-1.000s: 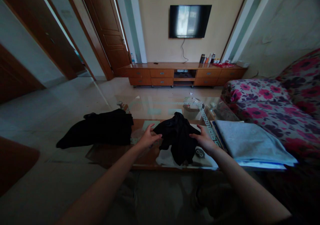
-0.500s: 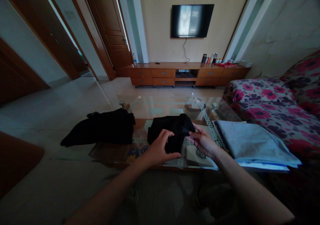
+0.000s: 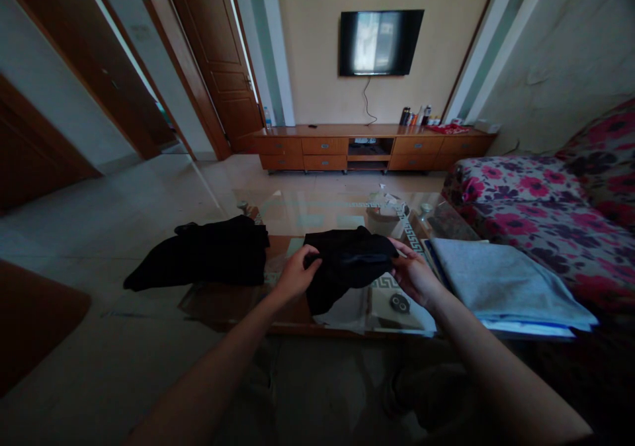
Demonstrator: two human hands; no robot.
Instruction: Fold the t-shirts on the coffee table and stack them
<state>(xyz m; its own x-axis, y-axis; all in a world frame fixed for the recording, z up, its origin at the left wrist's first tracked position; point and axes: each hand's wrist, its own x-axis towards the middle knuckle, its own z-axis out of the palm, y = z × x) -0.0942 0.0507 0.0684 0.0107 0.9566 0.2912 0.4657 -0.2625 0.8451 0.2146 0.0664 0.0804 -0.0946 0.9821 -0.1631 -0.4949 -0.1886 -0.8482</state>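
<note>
Item 1: limp, matte black piece of cloth (image 3: 350, 261), bunched and creased, spanned between our 2 hands above the near middle of a clear glass-topped low table with a patterned border (image 3: 297, 212). Its lower left part hangs towards the glass; we cannot tell whether it rests there.

Item 2: left hand (image 3: 297, 274), thumb and fingers closed narrowly on the cloth's left edge.

Item 3: right hand (image 3: 413, 278), fingertips pinching the cloth's right end.

Item 4: larger black heap of cloth (image 3: 213, 253), lying on the left, apart from the left hand.

Item 5: flat, folded grey-blue cloth (image 3: 501, 275), on the right, beyond the right hand.

Item 6: small dark object with 2 pale rings (image 3: 399, 303), below the right hand; on or under the glass, we cannot tell.

Handling notes: we judge this to be a spreading and straightening step. We would hold both pinches at equal height, draw them gently apart until the middle creases ease, and work by feel along the edges, since black on black hides the seams.
</note>
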